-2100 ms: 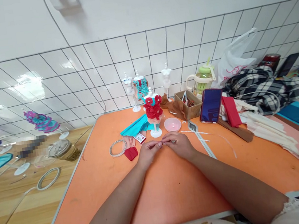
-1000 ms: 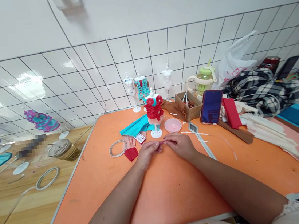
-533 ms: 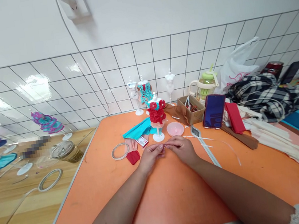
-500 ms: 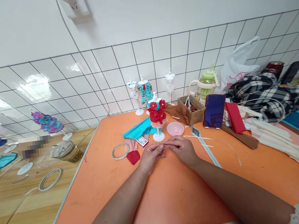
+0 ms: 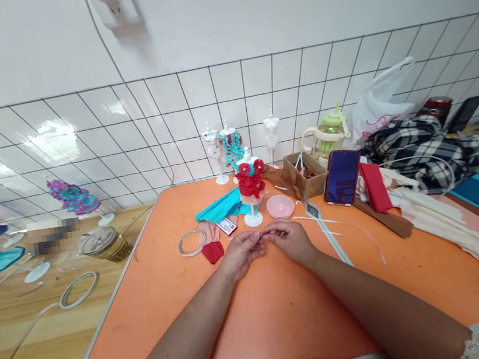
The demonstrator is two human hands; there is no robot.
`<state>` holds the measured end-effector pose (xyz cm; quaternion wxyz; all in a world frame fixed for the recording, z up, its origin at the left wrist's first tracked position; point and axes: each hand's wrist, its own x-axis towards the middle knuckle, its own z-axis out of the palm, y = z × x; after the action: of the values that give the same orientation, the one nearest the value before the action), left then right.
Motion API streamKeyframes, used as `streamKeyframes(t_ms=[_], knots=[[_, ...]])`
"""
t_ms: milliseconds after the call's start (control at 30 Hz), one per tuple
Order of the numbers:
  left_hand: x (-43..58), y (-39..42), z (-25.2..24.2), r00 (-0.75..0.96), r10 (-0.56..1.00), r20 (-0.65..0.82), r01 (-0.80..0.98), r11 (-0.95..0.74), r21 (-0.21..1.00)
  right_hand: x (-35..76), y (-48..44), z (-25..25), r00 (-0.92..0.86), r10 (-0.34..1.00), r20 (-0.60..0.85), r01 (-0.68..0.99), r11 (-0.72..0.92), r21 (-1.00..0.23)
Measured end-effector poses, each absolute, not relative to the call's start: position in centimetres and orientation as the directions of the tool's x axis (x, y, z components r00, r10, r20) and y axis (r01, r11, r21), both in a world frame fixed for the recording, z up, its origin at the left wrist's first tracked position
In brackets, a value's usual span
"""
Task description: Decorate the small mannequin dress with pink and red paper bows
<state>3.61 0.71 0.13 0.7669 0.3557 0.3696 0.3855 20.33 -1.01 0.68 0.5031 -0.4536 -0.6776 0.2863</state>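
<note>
Over the orange table (image 5: 262,323), my left hand (image 5: 244,254) and my right hand (image 5: 289,240) meet fingertip to fingertip. Each has thumb and fingers pinched together; whatever lies between them is too small to make out. Just beyond them stands a small white mannequin (image 5: 254,219) dressed in red crepe-paper flowers (image 5: 251,179) above pale pink paper. A pink bowl (image 5: 281,206) sits beyond my right hand. Near my left hand lie a red paper piece (image 5: 212,252), a small white-and-red packet (image 5: 227,226) and folded turquoise paper (image 5: 219,207).
A tape roll (image 5: 192,242) lies at left. Scissors (image 5: 313,210), a cardboard box (image 5: 306,174), a propped phone (image 5: 342,177) and a green-lidded bottle (image 5: 329,135) stand right of the mannequin. More mannequins (image 5: 272,131) line the wall. A lidded cup (image 5: 105,244) is on the wooden table.
The view has shifted very slightly. My fingertips have moved a little against each other, still pinched together at the same place.
</note>
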Motion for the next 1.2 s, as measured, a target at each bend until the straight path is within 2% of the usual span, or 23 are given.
streamKeyframes(t_ms=[200,367,600,667,733,767,833,900,967,1033,1200], knots=[[3.7,0.7,-0.3,0.430,0.861,-0.273,-0.280,0.414,0.866,20.3,-0.7,0.1,-0.063,0.920,0.387,0.356,0.383,-0.852],[3.8,0.5,-0.3,0.413,0.878,-0.243,-0.250,0.366,0.896,20.1,-0.7,-0.2,-0.112,0.942,0.315,0.310,0.334,-0.890],[4.0,0.2,-0.4,0.423,0.886,-0.188,-0.243,0.311,0.919,19.4,-1.0,-0.3,-0.109,0.929,0.354,0.307,0.370,-0.877],[3.8,0.3,-0.1,0.413,0.903,-0.117,-0.168,0.202,0.965,19.4,-1.1,0.0,-0.072,0.922,0.380,0.312,0.383,-0.869],[3.4,0.5,0.2,0.369,0.929,0.032,0.042,-0.051,0.998,19.5,-1.0,0.6,-0.017,0.912,0.409,0.308,0.394,-0.866],[3.2,0.7,0.3,0.350,0.927,0.131,0.187,-0.206,0.960,19.7,-1.0,1.1,0.014,0.904,0.427,0.305,0.403,-0.863],[2.7,1.1,0.2,0.360,0.885,0.296,0.462,-0.444,0.768,20.0,-0.7,2.4,0.071,0.872,0.485,0.323,0.440,-0.838],[2.5,1.5,-0.3,0.418,0.845,0.334,0.624,-0.534,0.570,20.3,-0.3,4.0,0.099,0.816,0.569,0.386,0.496,-0.778],[2.5,1.8,-1.1,0.484,0.827,0.287,0.700,-0.562,0.440,20.5,-0.1,5.7,0.079,0.752,0.654,0.469,0.551,-0.691],[2.6,2.0,-1.6,0.514,0.819,0.256,0.732,-0.574,0.366,20.4,0.1,7.3,0.037,0.700,0.714,0.540,0.587,-0.603],[2.7,1.4,-1.5,0.524,0.806,0.275,0.733,-0.591,0.337,19.0,0.7,9.1,0.013,0.591,0.807,0.656,0.604,-0.453]])
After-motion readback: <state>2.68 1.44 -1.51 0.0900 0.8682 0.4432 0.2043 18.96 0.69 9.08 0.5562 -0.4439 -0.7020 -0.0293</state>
